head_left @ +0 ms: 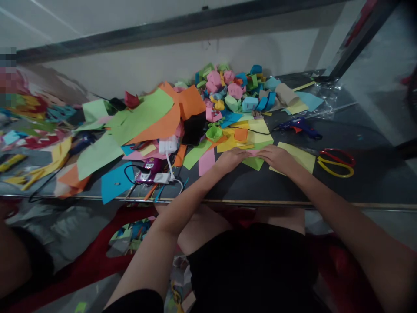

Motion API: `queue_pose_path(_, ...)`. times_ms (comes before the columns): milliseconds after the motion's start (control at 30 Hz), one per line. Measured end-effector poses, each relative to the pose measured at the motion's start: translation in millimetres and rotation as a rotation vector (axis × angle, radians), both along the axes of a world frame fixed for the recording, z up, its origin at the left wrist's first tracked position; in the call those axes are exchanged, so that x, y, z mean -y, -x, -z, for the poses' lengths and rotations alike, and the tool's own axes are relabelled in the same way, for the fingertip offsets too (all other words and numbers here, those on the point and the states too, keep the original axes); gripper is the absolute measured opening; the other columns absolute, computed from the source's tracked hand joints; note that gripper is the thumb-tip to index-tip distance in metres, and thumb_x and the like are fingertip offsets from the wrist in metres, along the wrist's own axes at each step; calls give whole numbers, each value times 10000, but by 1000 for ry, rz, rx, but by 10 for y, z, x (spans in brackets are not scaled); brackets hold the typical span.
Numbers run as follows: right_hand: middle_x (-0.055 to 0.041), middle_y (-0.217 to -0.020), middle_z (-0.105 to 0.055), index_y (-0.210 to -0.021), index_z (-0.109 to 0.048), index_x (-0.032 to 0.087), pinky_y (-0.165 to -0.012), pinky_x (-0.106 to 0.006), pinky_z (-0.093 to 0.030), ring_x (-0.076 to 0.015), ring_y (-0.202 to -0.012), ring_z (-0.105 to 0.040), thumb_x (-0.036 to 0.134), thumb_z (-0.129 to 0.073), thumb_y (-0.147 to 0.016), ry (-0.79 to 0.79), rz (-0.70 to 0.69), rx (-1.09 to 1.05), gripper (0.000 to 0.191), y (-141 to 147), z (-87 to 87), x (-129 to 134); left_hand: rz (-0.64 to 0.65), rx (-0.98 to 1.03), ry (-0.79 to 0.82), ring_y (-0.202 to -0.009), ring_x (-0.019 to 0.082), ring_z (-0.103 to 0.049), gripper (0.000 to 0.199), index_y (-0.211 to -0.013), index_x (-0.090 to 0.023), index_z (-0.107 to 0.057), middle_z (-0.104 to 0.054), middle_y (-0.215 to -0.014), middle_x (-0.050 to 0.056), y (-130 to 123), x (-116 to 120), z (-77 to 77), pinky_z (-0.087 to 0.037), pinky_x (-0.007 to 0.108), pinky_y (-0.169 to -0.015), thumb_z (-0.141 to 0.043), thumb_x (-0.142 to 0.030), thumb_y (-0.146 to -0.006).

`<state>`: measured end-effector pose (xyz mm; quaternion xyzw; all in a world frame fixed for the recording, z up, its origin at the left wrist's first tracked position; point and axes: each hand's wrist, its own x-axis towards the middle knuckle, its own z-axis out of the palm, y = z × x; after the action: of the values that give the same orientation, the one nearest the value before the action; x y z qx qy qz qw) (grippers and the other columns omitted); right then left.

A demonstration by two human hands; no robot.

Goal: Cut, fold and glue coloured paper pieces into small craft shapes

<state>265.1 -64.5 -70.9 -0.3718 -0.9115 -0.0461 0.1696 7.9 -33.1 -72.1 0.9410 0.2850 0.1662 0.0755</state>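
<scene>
Between my two hands, low over the table, is a small pink paper strip (253,153). My left hand (233,157) has its fingers closed on the strip's left end, and my right hand (273,156) pinches the right end. Green paper (254,164) lies beneath the strip. Just behind my hands sit an orange folded paper piece (240,134) and a green paper cup shape (214,133). A pale yellow sheet (298,157) is partly under my right hand.
Many folded paper pieces (235,91) are heaped at the back. A blue glue gun (301,127) and red and yellow scissors (336,163) lie at right. Left are a purple power strip (150,170), a dark phone (193,130) and large green paper (143,115).
</scene>
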Motion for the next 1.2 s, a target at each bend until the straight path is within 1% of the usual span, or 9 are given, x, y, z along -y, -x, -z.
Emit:
queue_pose_path(100, -120, -1019, -775, -1061, -763, 148, -869, -359, -517, -245, -976, -679, 209, -437, -1042, 24, 67, 66, 332, -1, -63, -12, -76, -42, -41, -1070, 210, -708, 291, -1217, -182, -728, -770, -1158, 87, -39, 39, -11, -547, 345, -950, -518, -171, -1016)
queue_pose_path(300, -123, -1012, -758, -1039, -711, 156, -740, -325, -434, -247, -944, -671, 233, -433, -1052, 241, 285, 130, 289, 119, -268, -119, -392, 35, -58, -1105, 279, -653, 194, -878, -118, -735, -742, -994, 151, -193, 13, -35, -493, 408, -988, -587, -193, -978)
queue_pose_path(400, -123, -978, -748, -985, -705, 161, -717, -317, -405, -240, -925, -665, 221, -458, -1042, 295, 334, 142, 260, 146, -304, -144, -439, 138, -1, -1040, 270, -635, 161, -819, -136, -712, -711, -947, 133, -200, -33, 25, -481, 395, -976, -646, -208, -946)
queue_pose_path(533, -119, -962, -743, -904, -707, 173, -743, -323, -409, -245, -956, -654, 270, -494, -1039, 267, 380, 76, 271, 111, -261, -132, -479, 287, 126, -822, 230, -601, 303, -636, -178, -628, -625, -738, 64, -121, -83, 81, -472, 382, -864, -722, -290, -902)
queue_pose_path(733, -95, -936, -733, -926, -735, 214, -708, -327, -410, -248, -918, -640, 394, -561, -1013, 254, 433, -106, 265, 23, -162, -143, -561, 306, 204, -768, 215, -607, 343, -579, -183, -631, -636, -690, 53, 45, -116, -1, -475, 364, -785, -770, -327, -857)
queue_pose_path(800, -99, -941, -723, -938, -752, 223, -718, -335, -422, -254, -910, -636, 438, -564, -1006, 245, 437, -144, 294, 20, -148, -151, -566, 268, 176, -843, 238, -642, 281, -634, -174, -674, -678, -762, 76, 59, -107, -23, -502, 377, -818, -777, -321, -850)
queue_pose_path(900, -122, -1025, -713, -1002, -776, 228, -777, -361, -456, -279, -983, -629, 467, -547, -1008, 209, 433, -194, 331, 36, -134, -155, -513, 212, 49, -1076, 279, -660, 110, -910, -162, -761, -734, -1056, 125, 28, -71, -28, -523, 418, -954, -751, -263, -868)
queue_pose_path(1067, -141, -1075, -714, -1070, -798, 224, -873, -403, -487, -298, -1049, -621, 383, -567, -1005, 230, 410, -236, 289, 40, -94, -170, -148, -55, -10, -1225, 244, -658, 379, -1217, -157, -726, -726, -1286, 120, -16, 21, -14, -535, 404, -1050, -490, -50, -940)
queue_pose_path(1200, -130, -999, -743, -1045, -815, 226, -867, -415, -494, -290, -1005, -634, 322, -550, -1008, 287, 380, -261, 284, 34, -98, -178, -103, -121, 1, -1315, 243, -622, 482, -1378, -90, -628, -645, -1421, 169, 57, 110, 8, -484, 427, -1153, -421, -54, -944)
